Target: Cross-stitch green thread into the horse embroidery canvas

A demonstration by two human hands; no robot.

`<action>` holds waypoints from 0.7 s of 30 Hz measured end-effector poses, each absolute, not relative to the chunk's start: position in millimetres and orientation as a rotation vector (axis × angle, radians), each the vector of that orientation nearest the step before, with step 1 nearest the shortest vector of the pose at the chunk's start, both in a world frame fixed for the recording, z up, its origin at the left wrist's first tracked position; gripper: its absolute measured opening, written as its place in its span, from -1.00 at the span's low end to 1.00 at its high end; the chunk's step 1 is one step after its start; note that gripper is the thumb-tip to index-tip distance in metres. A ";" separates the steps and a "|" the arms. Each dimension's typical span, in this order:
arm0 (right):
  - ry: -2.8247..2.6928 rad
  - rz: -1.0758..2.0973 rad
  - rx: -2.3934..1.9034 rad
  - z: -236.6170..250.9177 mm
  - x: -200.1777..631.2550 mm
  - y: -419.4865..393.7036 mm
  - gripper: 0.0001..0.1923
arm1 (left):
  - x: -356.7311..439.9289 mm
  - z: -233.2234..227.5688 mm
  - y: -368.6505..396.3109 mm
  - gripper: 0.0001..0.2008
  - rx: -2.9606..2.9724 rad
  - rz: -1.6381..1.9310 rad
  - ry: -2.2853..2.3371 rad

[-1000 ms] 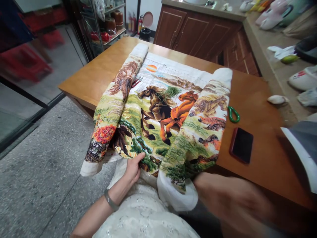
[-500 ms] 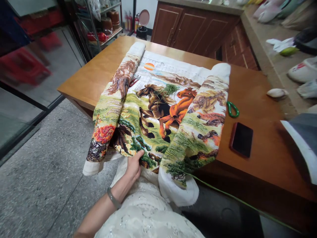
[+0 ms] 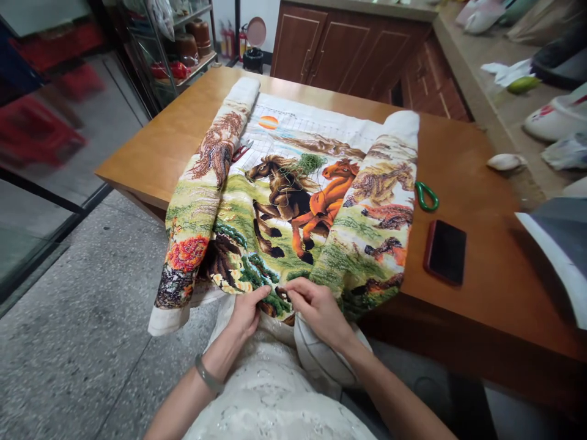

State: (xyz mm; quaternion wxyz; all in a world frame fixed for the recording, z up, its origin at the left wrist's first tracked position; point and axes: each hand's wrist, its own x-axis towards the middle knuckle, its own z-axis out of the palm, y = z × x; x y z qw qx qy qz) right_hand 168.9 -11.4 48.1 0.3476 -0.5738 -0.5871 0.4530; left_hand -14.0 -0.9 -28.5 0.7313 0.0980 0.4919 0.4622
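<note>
- Wooden table (image 3: 481,183) stands on a speckled stone floor, with brown cabinets (image 3: 339,52) behind it and a cluttered counter (image 3: 486,91) along the right.
- Across the table lies an embroidered cloth (image 3: 293,201) showing running horses, its two sides rolled up and its near edge hanging toward the lap.
- Left hand (image 3: 245,315) pinches that near edge, thumb on top.
- Right hand (image 3: 318,308) pinches the cloth just beside it; whether a needle sits in the fingertips is too small to tell.
- Beside the right roll lie a green loop-shaped tool (image 3: 426,197) and a dark phone (image 3: 444,252), well apart from the hands.
- A wire shelf rack (image 3: 183,49) at the far left holds jars and red items, blurred.
- Red-handled scissors (image 3: 241,151) peek from under the left roll, mostly hidden.
</note>
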 end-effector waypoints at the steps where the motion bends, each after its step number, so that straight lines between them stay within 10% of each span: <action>1: -1.568 1.147 -1.490 39.7 159.4 -8.3 -0.73 | -13.7 -28.4 -1.5 -0.61 0.218 1.019 1.092; 21: -1.746 0.966 -1.564 22.0 148.4 -10.4 -0.67 | -12.6 -20.9 -4.3 -0.67 0.216 1.017 1.121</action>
